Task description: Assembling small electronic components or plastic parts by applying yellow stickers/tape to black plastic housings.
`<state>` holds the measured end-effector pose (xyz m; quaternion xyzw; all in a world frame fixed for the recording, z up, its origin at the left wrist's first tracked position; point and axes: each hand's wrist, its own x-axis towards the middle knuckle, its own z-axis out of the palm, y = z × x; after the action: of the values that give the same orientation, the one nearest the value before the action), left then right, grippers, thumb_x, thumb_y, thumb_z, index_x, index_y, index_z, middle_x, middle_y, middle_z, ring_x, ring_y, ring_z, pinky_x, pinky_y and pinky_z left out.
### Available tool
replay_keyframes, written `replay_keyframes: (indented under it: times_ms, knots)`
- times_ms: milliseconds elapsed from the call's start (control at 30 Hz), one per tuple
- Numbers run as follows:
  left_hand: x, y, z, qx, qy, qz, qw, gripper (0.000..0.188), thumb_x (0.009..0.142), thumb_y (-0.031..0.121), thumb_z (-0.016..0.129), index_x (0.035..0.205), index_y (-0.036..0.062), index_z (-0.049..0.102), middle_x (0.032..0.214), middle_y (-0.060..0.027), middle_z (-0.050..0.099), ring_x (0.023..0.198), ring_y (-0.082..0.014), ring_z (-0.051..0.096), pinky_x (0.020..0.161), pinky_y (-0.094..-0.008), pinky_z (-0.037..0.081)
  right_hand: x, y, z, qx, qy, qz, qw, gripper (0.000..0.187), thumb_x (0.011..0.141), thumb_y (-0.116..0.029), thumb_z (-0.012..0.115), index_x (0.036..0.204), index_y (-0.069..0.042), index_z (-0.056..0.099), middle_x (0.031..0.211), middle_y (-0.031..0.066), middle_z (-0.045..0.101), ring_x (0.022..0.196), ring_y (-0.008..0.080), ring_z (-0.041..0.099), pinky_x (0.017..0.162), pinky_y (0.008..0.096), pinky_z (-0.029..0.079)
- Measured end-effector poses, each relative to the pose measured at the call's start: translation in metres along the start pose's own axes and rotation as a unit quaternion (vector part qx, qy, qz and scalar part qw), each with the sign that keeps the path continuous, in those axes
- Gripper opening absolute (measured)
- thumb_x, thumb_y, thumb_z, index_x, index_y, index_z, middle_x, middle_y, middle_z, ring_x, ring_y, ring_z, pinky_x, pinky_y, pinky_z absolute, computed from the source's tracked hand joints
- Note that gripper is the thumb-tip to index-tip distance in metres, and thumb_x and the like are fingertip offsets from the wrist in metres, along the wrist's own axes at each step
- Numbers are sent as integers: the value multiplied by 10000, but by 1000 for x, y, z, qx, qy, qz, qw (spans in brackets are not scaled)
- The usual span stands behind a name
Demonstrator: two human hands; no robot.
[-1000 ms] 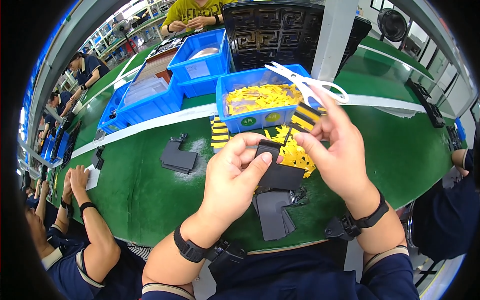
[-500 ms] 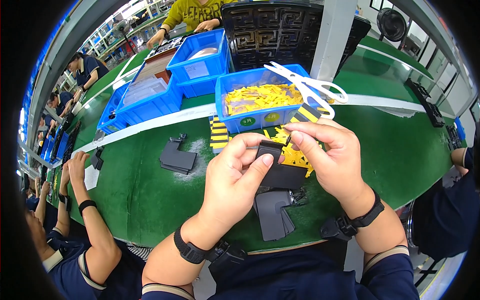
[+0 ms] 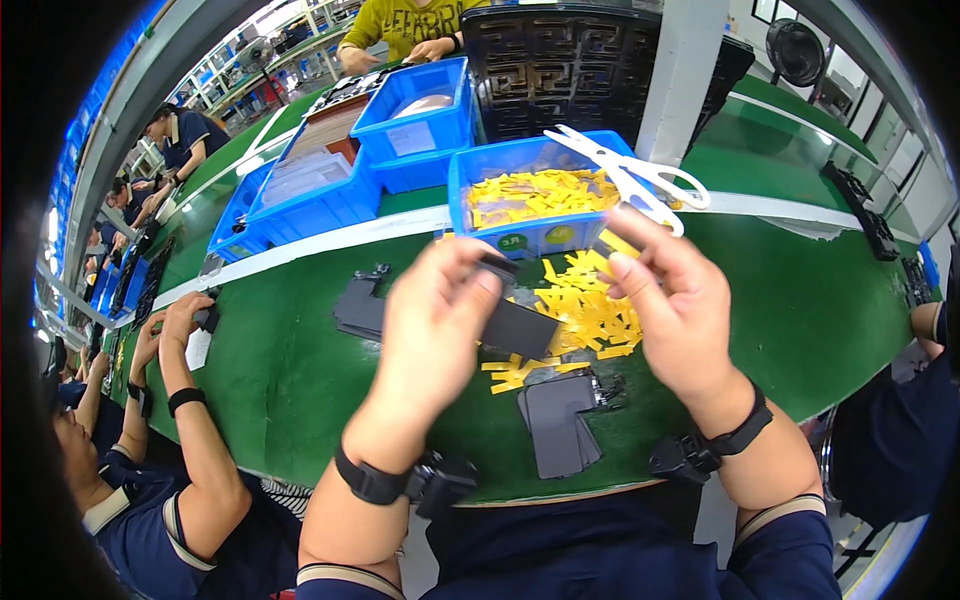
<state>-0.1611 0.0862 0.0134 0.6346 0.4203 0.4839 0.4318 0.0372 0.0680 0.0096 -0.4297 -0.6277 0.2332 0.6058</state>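
Observation:
My left hand point(image 3: 425, 325) pinches a flat black plastic-looking part point(image 3: 525, 329) by its upper end; the fingers partly cover it. To its right, my right hand point(image 3: 680, 300) grips a small black-and-yellow striped piece point(image 3: 620, 243) between thumb and fingers, blurred by motion. The hands are apart. Loose yellow strips point(image 3: 590, 312) lie heaped on the green table between and beneath them. Nearest my body is a stack of black L-shaped parts point(image 3: 555, 425) with small fittings at one corner. Another such stack point(image 3: 358, 305) lies left, partly behind my left hand.
A blue bin point(image 3: 470, 215) of yellow strips stands ahead, with white scissors point(image 3: 620, 170) across its right corner. More blue bins point(image 3: 320, 210) stand left of it. A grey post point(image 3: 685, 80) rises behind. Co-workers sit left, right and across the green table point(image 3: 290, 390).
My hands have drawn apart; the left moved left with the black part, the right kept the striped piece. The view shifted slightly, and more of the yellow heap shows.

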Motion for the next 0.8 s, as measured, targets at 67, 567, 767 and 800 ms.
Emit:
replay_keyframes:
  times_ms: [67, 567, 767, 800]
  knots:
    - [13, -7, -41, 110, 56, -16, 992, 185, 857, 50, 501, 1031, 25, 554, 826, -7, 581, 741, -64, 518, 674, -206, 409, 3, -9, -4, 3, -44, 51, 998, 458, 858, 0, 548, 1300, 6, 430, 765, 11, 526, 706, 74, 541, 691, 220, 501]
    - [-5, 14, 10, 84, -80, 105, 988, 192, 807, 25, 627, 995, 9, 592, 848, -33, 584, 806, -88, 569, 712, -220, 470, -7, 2, 6, 234, -127, 179, 947, 158, 812, -10, 640, 961, 30, 611, 860, 75, 657, 737, 117, 620, 672, 246, 511]
    - [4, 2, 2, -248, -133, -105, 954, 164, 816, 34, 618, 967, 22, 557, 796, 2, 580, 663, -48, 525, 570, -191, 424, -6, 1, 6, 308, -113, 180, 927, 179, 802, -15, 657, 968, 37, 613, 906, 81, 655, 812, 126, 617, 739, 251, 505]
    - [7, -2, -1, -146, -124, -128, 973, 149, 821, 40, 619, 953, 23, 554, 787, 4, 568, 670, -54, 523, 583, -198, 428, -6, 1, 6, 306, -79, 162, 935, 193, 799, -16, 661, 979, 37, 615, 924, 79, 654, 833, 122, 613, 757, 248, 500]
